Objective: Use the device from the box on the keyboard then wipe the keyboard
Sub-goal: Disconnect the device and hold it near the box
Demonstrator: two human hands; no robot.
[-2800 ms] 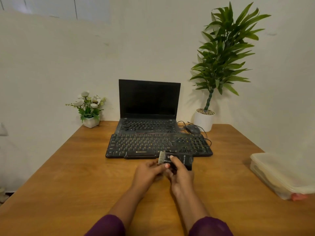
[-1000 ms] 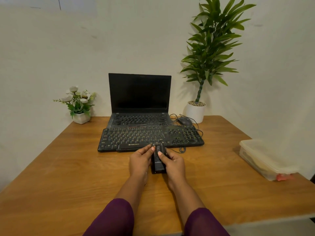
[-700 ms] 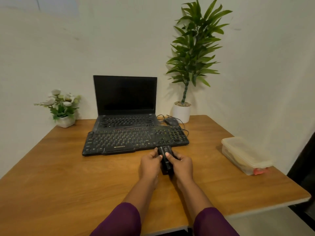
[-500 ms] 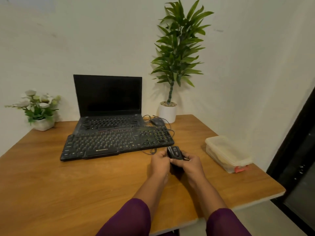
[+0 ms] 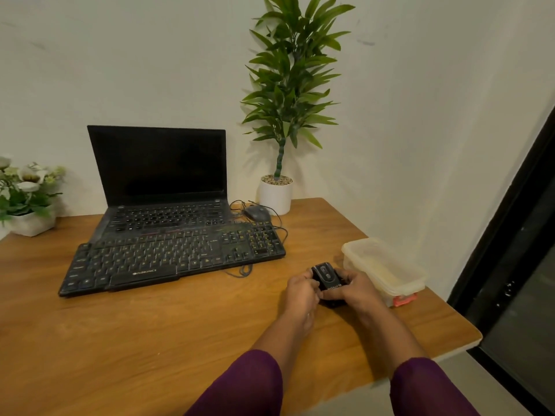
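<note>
The small black handheld device (image 5: 326, 280) sits clasped between the left hand (image 5: 300, 292) and right hand (image 5: 354, 291), low over the wooden desk (image 5: 150, 340), beside the lidded translucent plastic box (image 5: 386, 268). The black wired keyboard (image 5: 171, 256) lies well apart; wiping it appears not yet begun.

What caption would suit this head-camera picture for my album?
Both hands, left hand and right hand, hold a small black device between keyboard and plastic box.
</note>
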